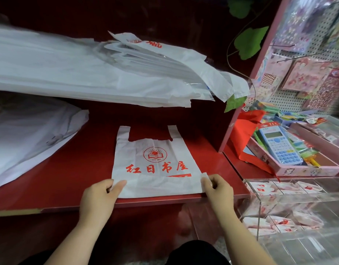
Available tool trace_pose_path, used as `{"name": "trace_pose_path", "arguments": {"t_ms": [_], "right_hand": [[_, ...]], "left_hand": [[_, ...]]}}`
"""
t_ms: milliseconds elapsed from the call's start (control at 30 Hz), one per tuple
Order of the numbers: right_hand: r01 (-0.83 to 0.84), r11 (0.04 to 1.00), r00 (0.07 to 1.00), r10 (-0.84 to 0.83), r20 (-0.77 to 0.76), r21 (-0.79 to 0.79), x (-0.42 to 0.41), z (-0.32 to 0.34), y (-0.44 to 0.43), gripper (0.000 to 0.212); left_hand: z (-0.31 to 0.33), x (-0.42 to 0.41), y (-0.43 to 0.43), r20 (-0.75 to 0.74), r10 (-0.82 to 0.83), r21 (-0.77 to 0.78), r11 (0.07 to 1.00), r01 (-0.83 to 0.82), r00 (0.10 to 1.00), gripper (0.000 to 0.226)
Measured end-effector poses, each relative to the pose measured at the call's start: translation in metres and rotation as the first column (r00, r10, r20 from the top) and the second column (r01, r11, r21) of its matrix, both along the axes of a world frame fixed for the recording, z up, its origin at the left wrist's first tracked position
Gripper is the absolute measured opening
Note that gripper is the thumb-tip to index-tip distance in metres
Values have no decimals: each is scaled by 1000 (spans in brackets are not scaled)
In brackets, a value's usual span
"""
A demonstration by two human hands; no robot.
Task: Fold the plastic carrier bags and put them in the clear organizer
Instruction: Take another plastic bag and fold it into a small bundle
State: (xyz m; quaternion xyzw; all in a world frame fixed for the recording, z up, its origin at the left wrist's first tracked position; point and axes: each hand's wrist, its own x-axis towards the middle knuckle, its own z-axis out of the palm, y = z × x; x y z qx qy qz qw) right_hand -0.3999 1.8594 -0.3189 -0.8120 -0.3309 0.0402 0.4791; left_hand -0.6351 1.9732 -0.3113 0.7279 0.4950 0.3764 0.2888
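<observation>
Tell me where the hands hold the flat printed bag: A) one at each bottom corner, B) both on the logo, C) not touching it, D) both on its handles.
A: the left hand and the right hand each pinch a bottom corner of the printed bag, handles pointing away.

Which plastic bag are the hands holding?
The small red-printed bag lying flat alone: the left hand and right hand pinch its bottom corners. The rest sit in the stack behind or folded in the clear organizer.

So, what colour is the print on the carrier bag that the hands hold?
Red, on a white bag; the head view shows it.
</observation>
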Motion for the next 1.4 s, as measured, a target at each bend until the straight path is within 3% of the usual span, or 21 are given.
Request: {"name": "trace_pose_path", "arguments": {"t_ms": [100,167,300,400,600,633,700,733,800,867,933,1000,1067,1100,1133,1200,1267,1333,1400], "right_hand": [[74,996,993,-69,100,-47,-7,1,4,21],[88,993,985,-74,156,-83,-9,2,6,18],[129,965,946,-51,321,-229,-10,7,12,19],[143,930,909,12,417,-338,-8,10,19,25],[102,901,925,70,373,-421,1,17,29,26],[107,901,927,63,369,-421,2,17,30,26],[111,900,925,62,376,-421,2,16,32,25],[108,902,920,69,386,-418,1,14,34,25],[103,900,915,82,394,-425,0,11,36,24],[106,896,913,84,399,-431,-2,12,38,23],[97,883,917,99,386,-459,-1,13,39,23],[118,878,920,79,383,-464,-3,15,42,22],[246,891,839,1,544,-382,-10,13,44,19],[260,924,799,-43,599,-281,-17,10,44,24],[206,963,770,-49,637,-175,-24,4,43,31],[-53,995,739,96,667,-84,-40,-7,41,33],[-266,958,687,269,675,-112,-53,-13,39,30],[-257,935,647,354,676,-244,-54,-19,35,39],[-193,897,655,420,628,-398,-49,-17,28,64]], "left_hand": [[-1,2,-1,-110,54,29,998,-51,992,55],[-4,2,0,-163,90,43,996,-84,983,41],[-6,6,1,-166,137,103,987,-122,977,21],[-5,6,0,-201,159,63,987,-149,967,12],[11,7,-1,-296,134,54,991,-123,946,29],[10,8,-1,-289,151,99,987,-128,945,34],[4,13,-4,-257,201,333,937,-109,945,35],[2,17,-8,-238,168,461,886,-41,957,33],[-3,31,-18,-327,-67,568,783,253,943,31],[-11,44,-24,-559,-236,391,770,503,795,55],[-10,52,-26,-699,-310,155,815,559,645,76],[-5,56,-29,-744,-339,43,836,547,576,83],[-7,59,-28,-758,-309,82,829,554,574,78],[-5,59,-30,-781,-335,5,840,542,527,81],[-3,59,-31,-803,-324,-17,852,524,500,84],[-5,61,-30,-806,-287,10,869,495,519,85],[-4,60,-28,-802,-282,0,882,471,526,84],[-3,58,-25,-818,-273,-7,885,466,506,85],[-1,52,-23,-801,-301,-34,886,462,518,88]]}}
